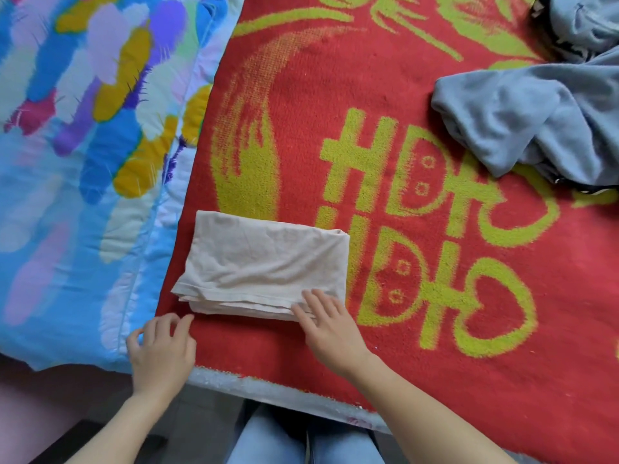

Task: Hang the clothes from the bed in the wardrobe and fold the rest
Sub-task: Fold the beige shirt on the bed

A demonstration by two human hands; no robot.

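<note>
Nearest, our left hand [160, 349] rests loosely curled and empty just left of the cloth [264, 262], at its near edge, free to steady that corner. Our right hand [330, 324] lies flat, fingers straight, on the cloth's near right corner, we judge to press the layers down. The cloth sits folded on the blanket [301, 128]. Left of the cloth lies the quilt [83, 128]; far right beyond it, grey clothes [536, 118] lie crumpled, not yet handled.

Light: bright and even across your view.
Shadows: soft, faint beside your right hand [330, 326].
Blur: quilt [67, 162] at your left smears.
Edges: wide-angle bowing.
</note>
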